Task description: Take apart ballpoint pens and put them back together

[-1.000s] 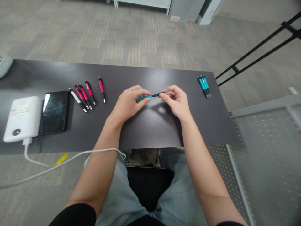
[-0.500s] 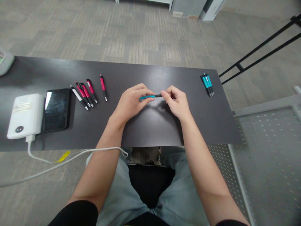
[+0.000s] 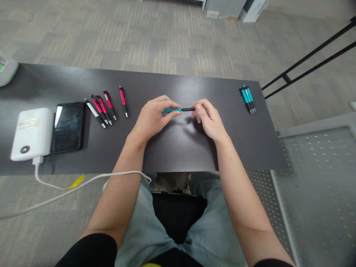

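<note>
Both my hands hold one teal and black pen [image 3: 179, 109] just above the middle of a dark table [image 3: 172, 148]. My left hand [image 3: 151, 120] pinches the teal barrel end. My right hand [image 3: 208, 118] grips the black tip end with closed fingers. The pen lies level between them. Several red pens and one white pen [image 3: 104, 106] lie in a row to the left. A small bunch of teal pens [image 3: 247, 98] lies at the table's far right.
A black phone [image 3: 68, 127] and a white power bank [image 3: 32, 133] with a white cable [image 3: 83, 183] sit at the left. Black metal bars [image 3: 308, 57] cross the floor at the upper right. A perforated grey surface [image 3: 319, 178] stands to the right.
Both hands stay on the teal pen; more of its black part now shows between them. The camera view has tipped slightly, shifting the table.
</note>
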Demonstrator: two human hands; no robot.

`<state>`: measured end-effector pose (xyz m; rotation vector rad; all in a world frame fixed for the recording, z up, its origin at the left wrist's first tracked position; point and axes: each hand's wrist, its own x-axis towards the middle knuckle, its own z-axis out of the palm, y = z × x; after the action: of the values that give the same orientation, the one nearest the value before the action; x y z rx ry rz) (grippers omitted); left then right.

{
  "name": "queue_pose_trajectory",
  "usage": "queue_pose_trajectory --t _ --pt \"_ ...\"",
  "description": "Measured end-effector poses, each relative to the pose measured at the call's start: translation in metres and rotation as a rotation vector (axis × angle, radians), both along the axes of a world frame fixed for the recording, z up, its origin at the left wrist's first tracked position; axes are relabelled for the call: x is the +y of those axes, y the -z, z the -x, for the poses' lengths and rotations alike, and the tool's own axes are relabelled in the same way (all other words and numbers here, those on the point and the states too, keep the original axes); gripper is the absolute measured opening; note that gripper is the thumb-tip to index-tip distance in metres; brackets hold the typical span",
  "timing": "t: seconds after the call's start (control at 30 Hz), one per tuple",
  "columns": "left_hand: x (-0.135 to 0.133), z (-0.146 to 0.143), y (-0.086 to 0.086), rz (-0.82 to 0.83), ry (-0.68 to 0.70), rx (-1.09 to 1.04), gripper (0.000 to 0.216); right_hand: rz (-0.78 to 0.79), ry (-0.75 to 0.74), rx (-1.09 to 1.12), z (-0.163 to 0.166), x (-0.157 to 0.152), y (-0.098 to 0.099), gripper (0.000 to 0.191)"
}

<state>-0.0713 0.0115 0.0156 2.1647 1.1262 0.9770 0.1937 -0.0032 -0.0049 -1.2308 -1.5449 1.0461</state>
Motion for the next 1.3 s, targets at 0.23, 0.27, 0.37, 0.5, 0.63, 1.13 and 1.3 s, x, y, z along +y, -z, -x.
queue_pose_trajectory --t 0.23,0.27,0.37,0.5,0.63,1.13,1.3 --pt "-0.001 -0.004 0.000 0.006 0.009 -0.011 0.018 -0.051 0.000 -0.102 0.002 -0.001 -0.006 0.067" --pt "-0.001 -0.005 0.000 0.002 0.017 -0.011 0.018 -0.045 0.004 -0.124 0.002 -0.001 -0.006 0.071" --pt "-0.001 -0.005 0.001 -0.011 0.033 -0.019 0.017 -0.027 0.011 -0.146 0.001 0.000 -0.004 0.080" --pt "0.000 -0.003 0.001 -0.017 0.029 -0.035 0.017 -0.065 0.008 -0.072 0.001 -0.001 -0.006 0.074" --pt "-0.001 -0.004 0.000 -0.003 0.018 -0.020 0.015 -0.066 0.000 -0.095 0.003 -0.002 -0.009 0.072" --pt "-0.002 -0.008 0.001 -0.040 -0.001 0.005 0.015 -0.123 -0.052 -0.316 0.003 -0.001 -0.010 0.083" --pt "-0.003 -0.006 -0.001 0.040 -0.026 0.075 0.025 -0.157 0.027 -0.352 0.001 -0.001 -0.010 0.083"
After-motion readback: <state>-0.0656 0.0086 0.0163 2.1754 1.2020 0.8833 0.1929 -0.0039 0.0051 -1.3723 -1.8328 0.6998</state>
